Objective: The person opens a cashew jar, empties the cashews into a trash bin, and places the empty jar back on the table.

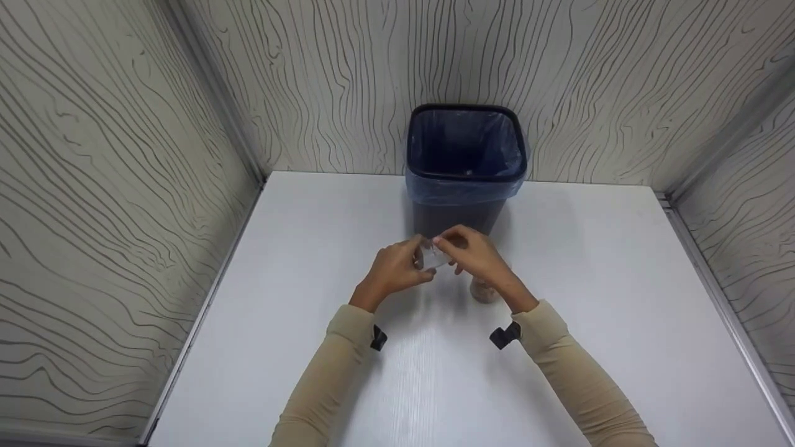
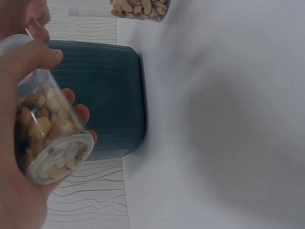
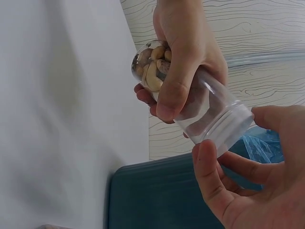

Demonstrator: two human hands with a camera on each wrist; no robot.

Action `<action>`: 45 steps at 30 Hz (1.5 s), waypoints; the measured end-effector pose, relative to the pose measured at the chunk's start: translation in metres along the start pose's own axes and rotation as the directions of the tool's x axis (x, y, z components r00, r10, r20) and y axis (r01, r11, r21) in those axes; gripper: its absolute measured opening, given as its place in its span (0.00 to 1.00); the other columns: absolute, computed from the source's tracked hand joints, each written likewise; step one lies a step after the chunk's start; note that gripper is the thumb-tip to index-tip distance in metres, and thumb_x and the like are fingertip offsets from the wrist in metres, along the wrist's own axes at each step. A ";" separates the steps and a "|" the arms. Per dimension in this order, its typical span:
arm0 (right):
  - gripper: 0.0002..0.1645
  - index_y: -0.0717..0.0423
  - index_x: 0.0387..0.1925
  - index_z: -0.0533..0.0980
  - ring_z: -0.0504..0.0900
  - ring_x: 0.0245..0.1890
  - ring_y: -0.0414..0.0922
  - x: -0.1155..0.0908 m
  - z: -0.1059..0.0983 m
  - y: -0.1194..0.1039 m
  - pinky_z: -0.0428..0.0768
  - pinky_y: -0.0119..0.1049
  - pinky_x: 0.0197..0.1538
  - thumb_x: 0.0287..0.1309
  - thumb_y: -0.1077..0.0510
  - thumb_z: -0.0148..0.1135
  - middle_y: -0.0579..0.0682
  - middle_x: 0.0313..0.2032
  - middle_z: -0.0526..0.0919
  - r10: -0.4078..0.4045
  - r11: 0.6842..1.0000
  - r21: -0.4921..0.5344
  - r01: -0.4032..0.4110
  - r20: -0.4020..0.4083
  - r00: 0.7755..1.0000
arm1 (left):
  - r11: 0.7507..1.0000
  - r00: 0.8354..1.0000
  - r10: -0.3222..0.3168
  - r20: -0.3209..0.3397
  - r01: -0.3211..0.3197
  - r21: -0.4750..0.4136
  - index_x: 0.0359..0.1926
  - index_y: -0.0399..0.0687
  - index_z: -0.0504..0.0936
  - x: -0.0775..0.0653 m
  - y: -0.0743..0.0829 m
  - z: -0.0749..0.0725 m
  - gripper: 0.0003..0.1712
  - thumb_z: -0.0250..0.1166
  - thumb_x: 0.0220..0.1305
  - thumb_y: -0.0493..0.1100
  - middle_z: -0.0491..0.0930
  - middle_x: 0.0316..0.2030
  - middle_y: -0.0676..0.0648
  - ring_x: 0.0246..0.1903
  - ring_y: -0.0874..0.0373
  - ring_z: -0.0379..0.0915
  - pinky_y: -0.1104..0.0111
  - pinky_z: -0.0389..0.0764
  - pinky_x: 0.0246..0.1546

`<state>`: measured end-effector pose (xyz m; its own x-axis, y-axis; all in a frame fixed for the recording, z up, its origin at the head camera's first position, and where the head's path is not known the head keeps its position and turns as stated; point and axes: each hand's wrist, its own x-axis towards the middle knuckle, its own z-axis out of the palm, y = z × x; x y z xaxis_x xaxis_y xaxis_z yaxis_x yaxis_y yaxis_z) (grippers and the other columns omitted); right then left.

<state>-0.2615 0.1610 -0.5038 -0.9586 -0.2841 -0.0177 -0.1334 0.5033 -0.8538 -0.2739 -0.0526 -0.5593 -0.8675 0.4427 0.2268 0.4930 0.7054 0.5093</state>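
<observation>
A clear plastic jar (image 2: 47,119) with cashews and other nuts in its lower part is tilted between both hands. My left hand (image 1: 394,267) grips it round the body, fingers on one side and thumb on the other. Over the mouth end sits a translucent screw lid (image 3: 234,126). My right hand (image 1: 477,256) pinches this lid at its edge between thumb and fingers, as the right wrist view shows. Another clear jar of cashews (image 2: 140,7) stands on the table, partly hidden behind the right forearm in the head view.
Just beyond the hands stands a dark trash bin (image 1: 459,214) with a blue plastic liner (image 1: 463,191) folded over its rim. The white table (image 1: 310,248) meets panels (image 1: 348,81) with wavy line patterns at the back and sides.
</observation>
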 end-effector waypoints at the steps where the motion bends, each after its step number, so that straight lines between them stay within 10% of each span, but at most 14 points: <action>1: 0.31 0.57 0.59 0.80 0.86 0.36 0.52 0.000 0.000 0.000 0.85 0.37 0.33 0.72 0.36 0.64 0.59 0.51 0.87 -0.003 1.000 0.001 0.003 -0.001 1.000 | 1.000 1.000 0.003 0.000 -0.003 0.002 0.57 0.48 0.80 0.000 0.000 0.000 0.27 0.75 0.61 0.53 0.87 0.35 0.50 0.31 0.59 0.83 0.67 0.81 0.30; 26: 0.29 0.59 0.62 0.79 0.86 0.52 0.53 0.000 0.001 0.000 0.89 0.53 0.46 0.73 0.42 0.65 0.59 0.59 0.80 -0.035 0.999 0.012 0.035 -0.025 0.999 | 1.000 1.000 -0.007 -0.007 0.007 -0.002 0.53 0.49 0.80 0.000 -0.001 0.000 0.25 0.75 0.61 0.54 0.86 0.34 0.51 0.30 0.60 0.80 0.68 0.78 0.28; 38: 0.26 0.58 0.62 0.80 0.86 0.49 0.51 0.001 0.001 0.000 0.85 0.32 0.44 0.71 0.47 0.68 0.57 0.57 0.80 -0.072 0.997 -0.013 0.071 -0.044 0.996 | 1.000 1.000 -0.025 0.000 0.025 -0.004 0.58 0.48 0.81 0.001 -0.001 -0.001 0.28 0.74 0.60 0.53 0.86 0.34 0.50 0.28 0.60 0.78 0.66 0.77 0.29; 45: 0.26 0.58 0.62 0.80 0.84 0.53 0.53 0.002 0.000 0.002 0.83 0.46 0.57 0.69 0.50 0.70 0.59 0.55 0.81 -0.125 0.992 -0.042 0.123 -0.048 0.991 | 1.000 1.000 -0.016 -0.004 0.016 0.001 0.58 0.51 0.80 0.001 -0.001 -0.001 0.28 0.75 0.61 0.54 0.85 0.34 0.52 0.28 0.61 0.77 0.66 0.77 0.29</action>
<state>-0.2638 0.1612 -0.5054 -0.9454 -0.3050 0.1145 -0.2608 0.4981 -0.8270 -0.2758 -0.0537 -0.5585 -0.8757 0.4288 0.2220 0.4790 0.7131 0.5120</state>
